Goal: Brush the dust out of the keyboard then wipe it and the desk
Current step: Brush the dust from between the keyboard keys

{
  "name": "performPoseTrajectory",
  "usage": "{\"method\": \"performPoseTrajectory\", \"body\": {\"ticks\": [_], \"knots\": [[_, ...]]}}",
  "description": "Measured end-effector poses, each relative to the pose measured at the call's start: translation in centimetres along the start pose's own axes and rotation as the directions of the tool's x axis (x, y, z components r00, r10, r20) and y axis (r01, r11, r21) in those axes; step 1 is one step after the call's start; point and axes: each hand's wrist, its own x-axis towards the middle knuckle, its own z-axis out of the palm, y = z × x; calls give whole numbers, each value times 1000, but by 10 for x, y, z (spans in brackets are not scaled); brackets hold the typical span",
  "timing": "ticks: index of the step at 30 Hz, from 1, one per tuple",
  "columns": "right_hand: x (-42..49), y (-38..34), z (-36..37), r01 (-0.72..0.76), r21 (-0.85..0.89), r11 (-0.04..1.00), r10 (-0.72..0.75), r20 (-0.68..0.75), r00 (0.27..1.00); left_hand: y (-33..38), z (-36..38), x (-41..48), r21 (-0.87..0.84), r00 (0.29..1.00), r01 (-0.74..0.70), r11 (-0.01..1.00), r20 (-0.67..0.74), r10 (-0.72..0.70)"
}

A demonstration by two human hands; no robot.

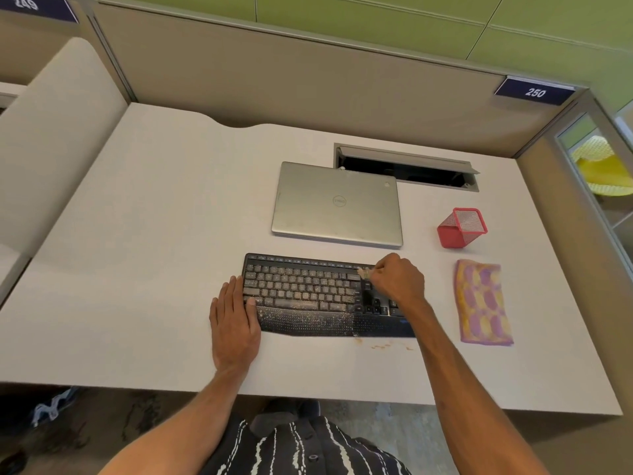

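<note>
A black keyboard [308, 296] lies on the white desk [154, 234], its keys and palm rest speckled with pale dust. My left hand [234, 320] lies flat on the desk with its fingers straight, pressing against the keyboard's left end. My right hand [397, 279] is curled over the keyboard's right part and grips a small brush [363, 273], whose pale bristles touch the keys near the top row. A folded pink, yellow and purple cloth [483, 301] lies on the desk to the right of the keyboard. Brown crumbs [387, 346] sit on the desk just in front of the keyboard.
A shut silver laptop [337, 204] lies behind the keyboard. A red mesh pen cup [460, 228] stands at the right, behind the cloth. An open cable hatch [407, 168] is set in the desk behind the laptop. Partition walls bound the back and right.
</note>
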Motion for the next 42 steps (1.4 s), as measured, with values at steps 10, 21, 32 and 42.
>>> {"method": "performPoseTrajectory", "body": {"ticks": [10, 21, 32, 42], "knots": [[2, -16, -2, 76, 23, 997, -76, -15, 997, 1, -1, 0, -15, 1000, 9, 1000, 3, -9], [-1, -27, 5, 87, 103, 991, -88, 6, 996, 0, -1, 0, -21, 1000, 3, 1000, 5, -3], [0, -40, 7, 47, 100, 994, -49, 21, 999, -1, 0, 0, -14, 1000, 9, 1000, 6, -9], [3, -44, 13, 63, 60, 996, -65, 42, 997, -2, 2, 1, -12, 1000, 9, 1000, 1, -9]]}}
